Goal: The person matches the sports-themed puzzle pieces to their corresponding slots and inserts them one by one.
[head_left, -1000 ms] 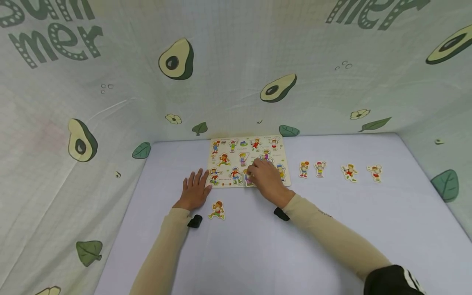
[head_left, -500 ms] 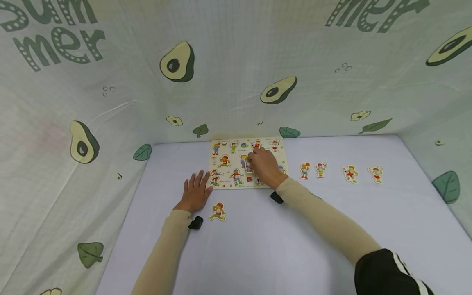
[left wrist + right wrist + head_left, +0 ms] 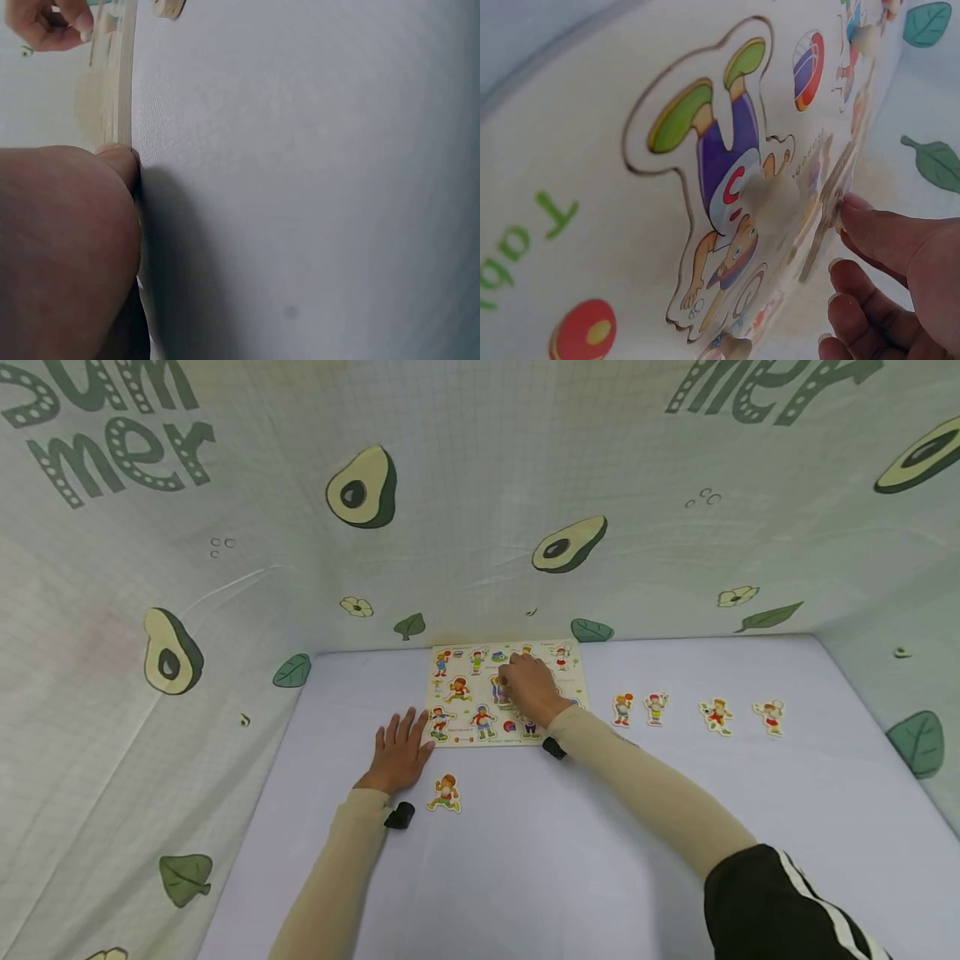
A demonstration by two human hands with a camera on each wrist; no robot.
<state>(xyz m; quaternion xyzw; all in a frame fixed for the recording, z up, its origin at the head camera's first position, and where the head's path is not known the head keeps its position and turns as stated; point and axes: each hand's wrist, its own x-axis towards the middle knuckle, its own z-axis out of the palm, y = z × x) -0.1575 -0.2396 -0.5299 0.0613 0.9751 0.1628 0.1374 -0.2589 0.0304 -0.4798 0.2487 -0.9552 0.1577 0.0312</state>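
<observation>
A pale wooden peg puzzle board [image 3: 461,712] printed with children at sports lies at the table's back edge. My left hand [image 3: 397,752] rests flat, fingers spread, at its left edge; in the left wrist view its thumb [image 3: 118,161] touches the board's side. Above the middle of the board, my right hand [image 3: 532,689] pinches a thin puzzle piece [image 3: 828,206] between thumb and fingers. That piece is tilted edge-on in the right wrist view, so its picture is mostly hidden. Beside it, a purple-trousered figure piece [image 3: 720,176] with a round knob sits in the board.
A running-figure piece [image 3: 446,793] lies in front of the board. To the right, several loose pieces stand in a row, among them a ball player [image 3: 622,709] and a racket player [image 3: 770,717]. A curtain with avocado prints [image 3: 360,485] rises behind the white table [image 3: 487,877].
My right hand has moved away from me and slightly left, from the board's bottom row to its middle, holding the piece. The left hand stays in place.
</observation>
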